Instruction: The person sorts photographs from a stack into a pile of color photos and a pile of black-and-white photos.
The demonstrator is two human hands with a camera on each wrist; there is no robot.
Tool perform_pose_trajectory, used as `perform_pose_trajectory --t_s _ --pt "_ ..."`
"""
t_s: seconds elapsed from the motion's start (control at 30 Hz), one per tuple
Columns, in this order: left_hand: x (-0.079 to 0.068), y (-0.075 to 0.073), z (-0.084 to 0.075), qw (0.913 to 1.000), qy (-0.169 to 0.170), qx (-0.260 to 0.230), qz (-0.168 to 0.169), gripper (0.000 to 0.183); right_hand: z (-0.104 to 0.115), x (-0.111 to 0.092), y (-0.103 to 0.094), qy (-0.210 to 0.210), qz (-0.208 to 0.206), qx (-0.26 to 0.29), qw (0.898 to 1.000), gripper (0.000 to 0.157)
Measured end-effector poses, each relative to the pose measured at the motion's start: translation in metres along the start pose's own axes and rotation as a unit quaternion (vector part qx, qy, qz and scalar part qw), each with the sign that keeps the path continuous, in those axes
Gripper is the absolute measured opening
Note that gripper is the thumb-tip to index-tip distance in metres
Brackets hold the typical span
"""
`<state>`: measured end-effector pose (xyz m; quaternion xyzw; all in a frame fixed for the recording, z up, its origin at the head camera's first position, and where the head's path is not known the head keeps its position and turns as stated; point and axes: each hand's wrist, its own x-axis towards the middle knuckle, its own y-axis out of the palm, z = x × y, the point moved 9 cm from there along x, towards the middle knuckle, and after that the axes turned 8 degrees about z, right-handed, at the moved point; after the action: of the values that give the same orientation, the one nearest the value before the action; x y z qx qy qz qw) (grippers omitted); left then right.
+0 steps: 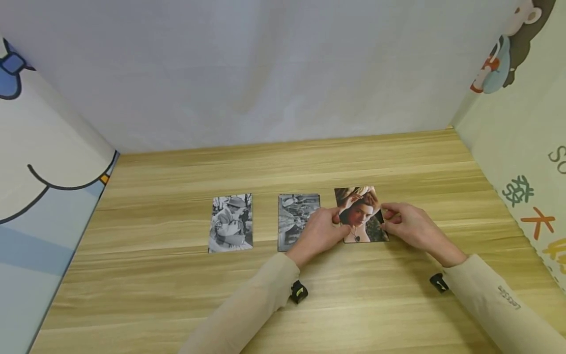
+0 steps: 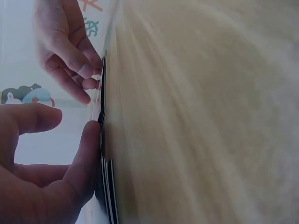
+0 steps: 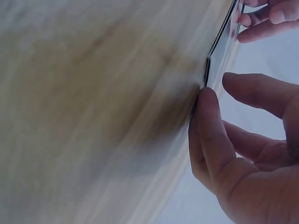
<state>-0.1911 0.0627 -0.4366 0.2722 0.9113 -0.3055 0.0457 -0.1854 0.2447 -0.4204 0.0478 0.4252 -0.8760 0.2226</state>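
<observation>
Three photo cards lie in a row on the wooden tabletop. At the right is a colour portrait card [image 1: 362, 216] with my hands on either side of it. My left hand [image 1: 320, 228] touches its left edge with thumb and finger set apart, and the forearm passes over part of the middle black-and-white card [image 1: 293, 216]. Against the right edge rest the fingertips of my right hand [image 1: 411, 226]. Both wrist views show thumb and fingers spread, a fingertip meeting the card's edge. Farther left lies a black-and-white card [image 1: 232, 223] showing a person in a hat.
The wooden table [image 1: 155, 290] ends at a pale back wall [image 1: 283, 88]. Printed panels with cartoon figures stand along the left and right sides. Stacked dark card edges [image 2: 111, 191] appear close beside my left hand in the left wrist view.
</observation>
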Motion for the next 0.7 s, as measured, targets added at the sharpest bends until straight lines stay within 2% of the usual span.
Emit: perform_pose_trajectory --t_s 0.13,0.33,0.53,0.7 --pt "-0.007 0.0 -0.001 0.9999 -0.011 -0.004 -0.002 0.064 0.0 -0.003 -0.001 0.004 -0.006 0.001 1.0 0.058" --pt "-0.018 -0.002 -0.003 0.997 -0.009 -0.076 -0.005 0.069 0.005 -0.011 -0.005 0.011 -0.027 0.022 0.999 0.06" --pt "-0.03 -0.006 -0.008 0.9912 0.038 -0.125 -0.018 0.065 0.014 -0.02 -0.009 0.008 -0.036 0.049 0.998 0.059" --pt "-0.041 -0.011 -0.014 0.9876 0.092 -0.124 -0.029 0.059 0.021 -0.027 -0.011 0.002 -0.045 0.064 0.997 0.057"
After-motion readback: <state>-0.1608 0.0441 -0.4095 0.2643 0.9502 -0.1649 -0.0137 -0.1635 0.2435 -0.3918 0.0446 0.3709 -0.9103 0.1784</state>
